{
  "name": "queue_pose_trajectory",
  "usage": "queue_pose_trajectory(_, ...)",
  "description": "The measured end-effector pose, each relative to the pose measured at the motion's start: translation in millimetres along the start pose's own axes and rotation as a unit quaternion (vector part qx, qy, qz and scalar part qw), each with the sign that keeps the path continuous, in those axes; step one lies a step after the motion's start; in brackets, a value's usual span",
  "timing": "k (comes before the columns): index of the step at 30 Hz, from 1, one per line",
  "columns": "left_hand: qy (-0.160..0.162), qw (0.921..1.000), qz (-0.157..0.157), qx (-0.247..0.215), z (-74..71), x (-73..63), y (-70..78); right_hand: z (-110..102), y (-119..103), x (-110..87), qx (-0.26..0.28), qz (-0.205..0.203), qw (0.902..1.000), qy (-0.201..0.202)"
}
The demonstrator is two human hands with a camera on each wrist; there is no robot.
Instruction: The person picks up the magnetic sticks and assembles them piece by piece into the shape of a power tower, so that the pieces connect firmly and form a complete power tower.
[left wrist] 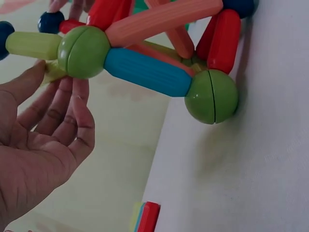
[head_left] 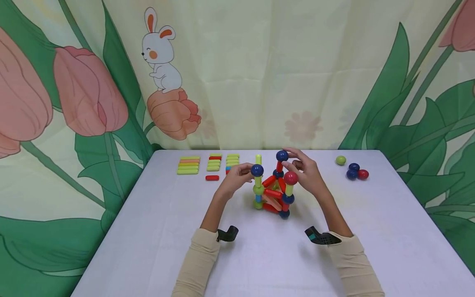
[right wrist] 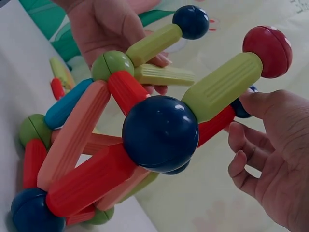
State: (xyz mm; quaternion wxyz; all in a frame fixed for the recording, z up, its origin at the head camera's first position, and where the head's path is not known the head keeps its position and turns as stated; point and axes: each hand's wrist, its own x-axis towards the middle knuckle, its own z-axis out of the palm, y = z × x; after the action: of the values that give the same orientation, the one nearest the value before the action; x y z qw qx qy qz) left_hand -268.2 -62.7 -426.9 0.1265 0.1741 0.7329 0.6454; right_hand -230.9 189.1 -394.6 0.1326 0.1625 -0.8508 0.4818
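A model of magnetic rods and balls [head_left: 273,193] stands on the table, with red, salmon, blue and yellow-green rods between green and dark blue balls. My left hand [head_left: 236,181] pinches a yellow-green rod [right wrist: 164,75] at the left upper green ball [left wrist: 84,52]. Above that ball, another yellow-green rod [left wrist: 33,45] carries a dark blue ball [head_left: 257,170]. On the far side, my right hand [head_left: 306,171] holds a dark blue ball [head_left: 282,155] atop a red rod [right wrist: 216,126] between thumb and fingers. A red ball [head_left: 291,178] tops the yellow-green rod [right wrist: 223,87] at the near right.
Rows of loose rods, mostly yellow-green [head_left: 188,165], lie at the back left, with a single red rod [head_left: 212,178] in front. At the back right are a green ball [head_left: 340,160], two dark blue balls [head_left: 352,174] and a red ball [head_left: 363,174]. A printed curtain [head_left: 237,82] hangs behind.
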Motion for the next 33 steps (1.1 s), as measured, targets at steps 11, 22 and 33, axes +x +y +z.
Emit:
queue_pose_trajectory(11, -0.034, 0.9986, -0.009, 0.040, 7.8, 5.8, 3.2, 1, -3, 1.2, 0.046, 0.004, 0.9989, 0.008)
queue_pose_trajectory(22, -0.043, 0.9974, -0.037, 0.045, 11.8, 7.7, 5.2, 5, -24, 0.4, 0.075, 0.014, 0.9971, 0.004)
queue_pose_trajectory(33, -0.039, 0.9984, -0.011, 0.040, 5.3, 5.9, -0.6, 10, 13, 9.6, 0.098, 0.045, 0.9926, -0.055)
